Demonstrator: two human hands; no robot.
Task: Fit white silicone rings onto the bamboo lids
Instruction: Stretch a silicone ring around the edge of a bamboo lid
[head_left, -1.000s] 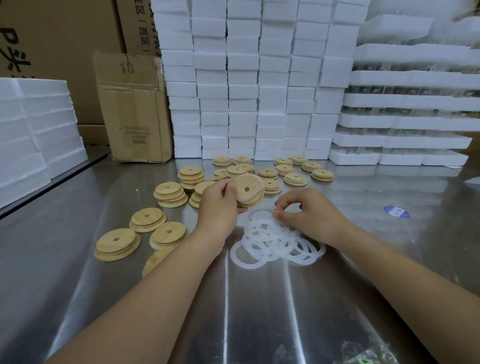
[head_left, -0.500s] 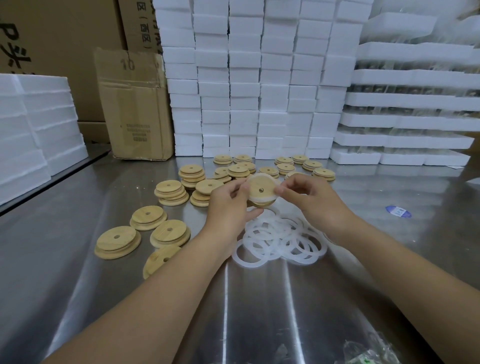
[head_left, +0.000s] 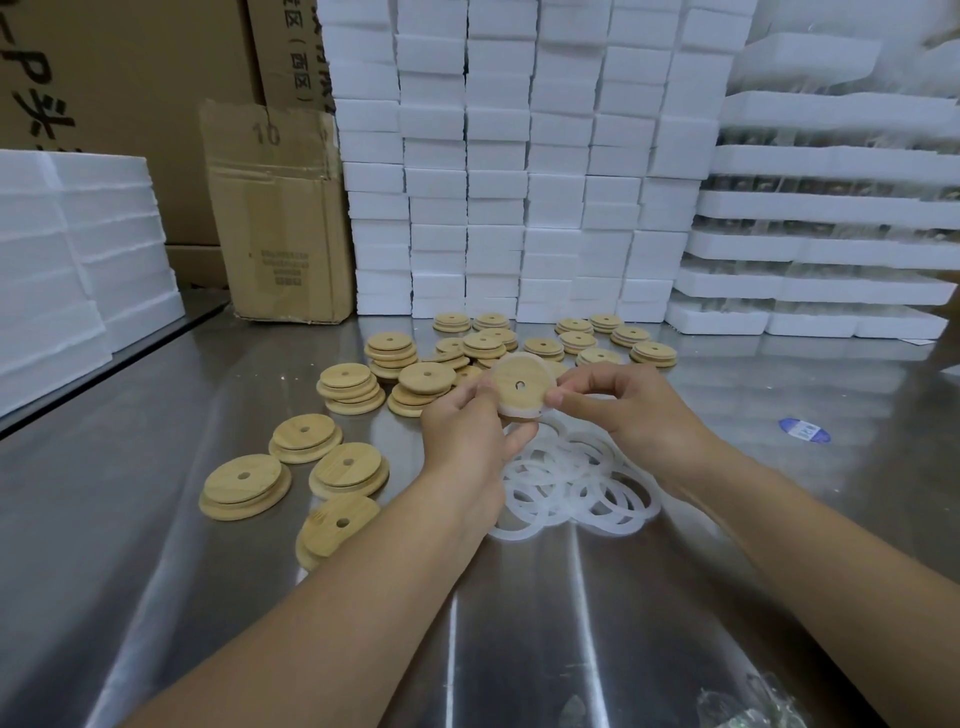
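I am looking across a steel table (head_left: 156, 519) that fills the lower view. A wall of white foam blocks (head_left: 519, 156) stands along its far edge at 12 o'clock. Foam trays (head_left: 831, 244) are stacked at 2 o'clock and foam slabs (head_left: 67, 249) at 9 o'clock. Large cardboard boxes (head_left: 130, 104) stand at 10 o'clock, with a smaller creased carton (head_left: 275, 218) marked "10" in front of them.

Bamboo lids (head_left: 353, 387) lie in low stacks from 8 o'clock round to 1 o'clock. One tilted lid (head_left: 337, 519) leans beside my left forearm, which partly covers it. The loose rings (head_left: 582, 488) form an overlapping pile just below centre, between my wrists. My left hand covers the pile's near-left edge.

My left hand (head_left: 462, 431) and right hand (head_left: 634, 410) meet at centre, above the pile. Both pinch the held lid (head_left: 519, 384) at opposite edges, thumb against fingertips. The lid is off the table, face tilted toward me, hole visible. A white ring (head_left: 519, 413) shows around its rim.

A blue label (head_left: 804, 430) lies at 3 o'clock. Crumpled clear plastic (head_left: 743, 712) sits at 5 o'clock.
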